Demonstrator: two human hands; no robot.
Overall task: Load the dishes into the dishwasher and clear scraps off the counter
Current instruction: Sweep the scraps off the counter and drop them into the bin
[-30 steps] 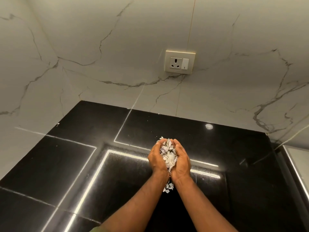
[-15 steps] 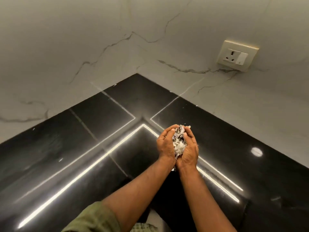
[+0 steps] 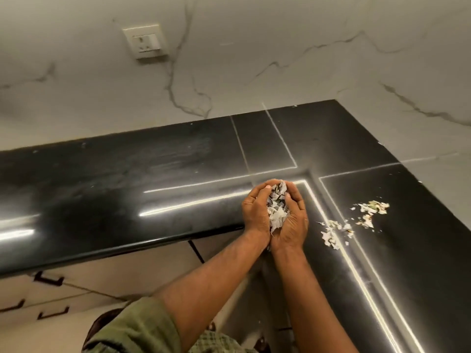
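L hand [image 3: 255,212] & R hand [image 3: 293,220] cupped together, grip round scraps [image 3: 277,208].

Dim warm light, streaky glare on countertop [image 3: 107,189]

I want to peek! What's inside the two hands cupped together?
The left hand and right hand cup a heap of torn whitish scraps with darker bits mixed in. Only the top shows; the palms cover whatever lies deeper.
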